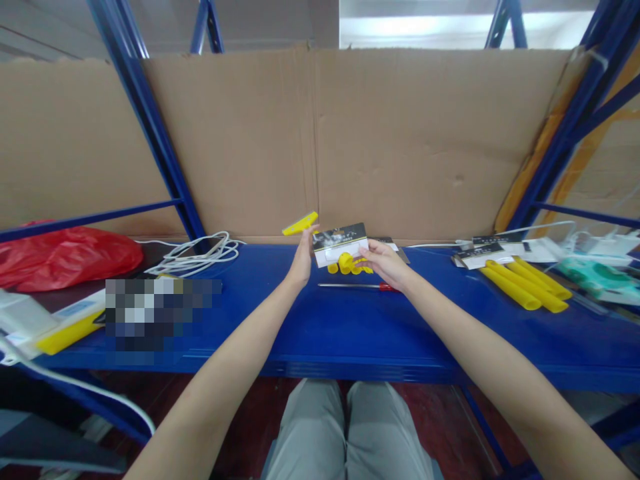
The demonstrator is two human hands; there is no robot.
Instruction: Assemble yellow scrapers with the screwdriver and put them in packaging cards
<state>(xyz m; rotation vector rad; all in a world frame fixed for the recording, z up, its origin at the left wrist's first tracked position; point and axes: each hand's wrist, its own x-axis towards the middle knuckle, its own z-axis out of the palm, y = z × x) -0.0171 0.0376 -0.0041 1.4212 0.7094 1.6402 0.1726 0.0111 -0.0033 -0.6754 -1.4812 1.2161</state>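
Observation:
My right hand [384, 262] pinches the lower right of a black-and-white printed card [340, 241], held up above the blue shelf. My left hand [301, 259] is closed at the card's left edge; a flat yellow scraper-like piece [300, 224] juts out above its fingers. How the left fingers grip the piece is partly hidden. Several yellow tubes [345, 265] show their round ends around the card's lower edge. Nearer to me, a screwdriver [350, 286] lies with its red handle under my right wrist. Another printed card [395, 247] lies partly hidden behind my right hand.
On the right lie several yellow tubes [520, 283], printed cards [483, 255] and a green-and-white packet [595, 279]. A red plastic bag [75, 257], a coiled white cable [205, 253] and a yellow-ended item [70, 333] occupy the left. Cardboard [400, 147] walls the back between blue posts.

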